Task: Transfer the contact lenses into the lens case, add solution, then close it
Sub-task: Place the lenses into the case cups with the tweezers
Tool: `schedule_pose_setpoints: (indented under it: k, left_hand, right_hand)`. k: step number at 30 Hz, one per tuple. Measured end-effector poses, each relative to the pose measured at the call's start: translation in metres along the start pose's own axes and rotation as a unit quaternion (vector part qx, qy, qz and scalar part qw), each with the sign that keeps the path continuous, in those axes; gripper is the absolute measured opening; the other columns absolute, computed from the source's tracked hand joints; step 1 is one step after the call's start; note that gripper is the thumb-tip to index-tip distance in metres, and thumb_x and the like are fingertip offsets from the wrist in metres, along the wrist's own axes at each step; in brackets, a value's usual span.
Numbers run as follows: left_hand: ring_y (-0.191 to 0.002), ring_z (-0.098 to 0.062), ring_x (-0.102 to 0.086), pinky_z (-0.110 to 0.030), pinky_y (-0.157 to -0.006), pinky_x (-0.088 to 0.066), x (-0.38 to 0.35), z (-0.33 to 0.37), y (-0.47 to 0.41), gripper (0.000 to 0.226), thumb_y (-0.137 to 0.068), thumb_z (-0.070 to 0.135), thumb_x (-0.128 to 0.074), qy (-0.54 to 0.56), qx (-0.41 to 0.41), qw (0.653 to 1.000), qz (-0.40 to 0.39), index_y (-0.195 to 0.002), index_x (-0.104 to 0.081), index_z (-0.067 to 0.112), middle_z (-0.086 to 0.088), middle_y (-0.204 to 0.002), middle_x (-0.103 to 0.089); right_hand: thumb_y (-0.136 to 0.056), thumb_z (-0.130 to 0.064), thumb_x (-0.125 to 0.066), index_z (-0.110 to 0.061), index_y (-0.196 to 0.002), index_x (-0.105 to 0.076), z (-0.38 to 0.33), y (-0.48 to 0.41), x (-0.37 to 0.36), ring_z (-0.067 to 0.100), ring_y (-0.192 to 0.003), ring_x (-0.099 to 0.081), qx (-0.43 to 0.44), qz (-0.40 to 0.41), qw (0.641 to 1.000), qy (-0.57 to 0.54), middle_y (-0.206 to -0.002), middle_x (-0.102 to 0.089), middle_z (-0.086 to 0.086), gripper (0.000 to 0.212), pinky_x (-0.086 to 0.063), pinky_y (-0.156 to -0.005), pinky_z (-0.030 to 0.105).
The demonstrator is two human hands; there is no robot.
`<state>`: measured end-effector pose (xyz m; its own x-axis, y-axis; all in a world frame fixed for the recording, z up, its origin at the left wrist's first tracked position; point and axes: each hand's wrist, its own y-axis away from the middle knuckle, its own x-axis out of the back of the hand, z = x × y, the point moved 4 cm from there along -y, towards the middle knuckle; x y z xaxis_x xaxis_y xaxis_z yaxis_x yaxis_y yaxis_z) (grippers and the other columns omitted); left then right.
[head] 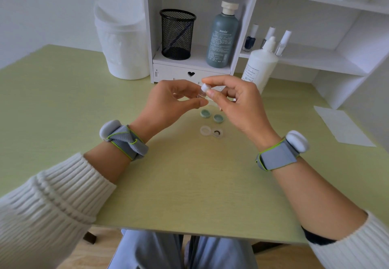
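Nearest us, over the green table (189, 184), both wrists are wearing grey wrist bands (124, 140). Just beyond them the lens case (205, 130) is lying open on the table. Its right well is showing what looks like a dark-ringed lens (217, 133); whether the left well holds anything we cannot tell. The two green lids (205, 113) are sitting just behind it, apart from the case and inside up. Above them we are holding a small clear vial (201, 95) in the air. The left hand (168, 102) is curling its fingers (189, 102) round the glass body, while the right hand (237, 104) is pinching the white cap (204, 88) between thumb and forefinger. We are judging the vial to be light, stiff, smooth and breakable, so the body wants a firm pinch low down and the cap wants pulling or twisting at its rim. It is probably best kept upright so nothing spills. Any lens inside should be soft, wet, clingy and easily torn or folded, so we are thinking of lifting it on a fingertip pad, not a nail. Farther back the white solution bottle (260, 68) is standing on the table beside the shelf (299, 62). It looks light and squeezable, best gripped round its middle.
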<state>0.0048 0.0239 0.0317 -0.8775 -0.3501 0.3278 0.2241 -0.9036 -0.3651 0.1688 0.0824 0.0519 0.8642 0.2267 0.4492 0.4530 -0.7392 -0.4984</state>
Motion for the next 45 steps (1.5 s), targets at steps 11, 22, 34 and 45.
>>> schedule_pose_setpoints:
  k: [11, 22, 34, 45]
  left_hand:
    - [-0.088, -0.020, -0.074, -0.050, -0.097, -0.054, -0.0030, -0.0001, 0.0014, 0.021, -0.079, 0.019, -0.084, 0.025, 0.004, 1.000, -0.010, -0.099, -0.078, 0.014, -0.003, -0.089, -0.078]
    - [-0.085, -0.018, -0.075, -0.050, -0.096, -0.055, -0.0054, 0.0010, 0.0018, 0.014, -0.080, 0.022, -0.082, 0.035, -0.017, 0.999, -0.017, -0.093, -0.078, 0.021, -0.001, -0.085, -0.078]
    - [-0.080, -0.018, -0.075, -0.047, -0.094, -0.057, -0.0056, -0.0004, 0.0008, 0.020, -0.078, 0.021, -0.084, 0.052, -0.015, 0.998, -0.015, -0.096, -0.077, 0.014, 0.001, -0.088, -0.078]
    - [-0.080, -0.021, -0.075, -0.041, -0.090, -0.060, -0.0043, -0.0005, 0.0001, 0.020, -0.078, 0.018, -0.085, 0.063, -0.006, 0.998, -0.011, -0.096, -0.077, 0.014, -0.001, -0.086, -0.078]
  right_hand:
    - [-0.094, -0.024, -0.071, -0.026, -0.113, -0.076, -0.0003, -0.0004, -0.0005, 0.013, -0.062, -0.056, -0.007, -0.008, 1.000, 0.012, -0.101, -0.074, -0.012, 0.020, -0.054, -0.067, 0.027]
    - [-0.092, -0.030, -0.073, -0.025, -0.113, -0.072, -0.0050, 0.0029, -0.0006, 0.010, -0.067, -0.062, -0.003, -0.002, 0.999, 0.036, -0.111, -0.069, -0.009, 0.022, -0.047, -0.071, 0.015]
    - [-0.092, -0.034, -0.071, -0.028, -0.104, -0.072, -0.0029, 0.0020, 0.0010, 0.005, -0.070, -0.062, -0.027, 0.007, 1.000, 0.011, -0.102, -0.070, -0.013, 0.013, -0.046, -0.070, 0.013]
    - [-0.096, -0.029, -0.065, -0.027, -0.102, -0.074, -0.0036, 0.0023, -0.0007, 0.010, -0.068, -0.060, -0.017, 0.001, 1.000, -0.010, -0.092, -0.072, -0.017, 0.011, -0.053, -0.071, 0.024]
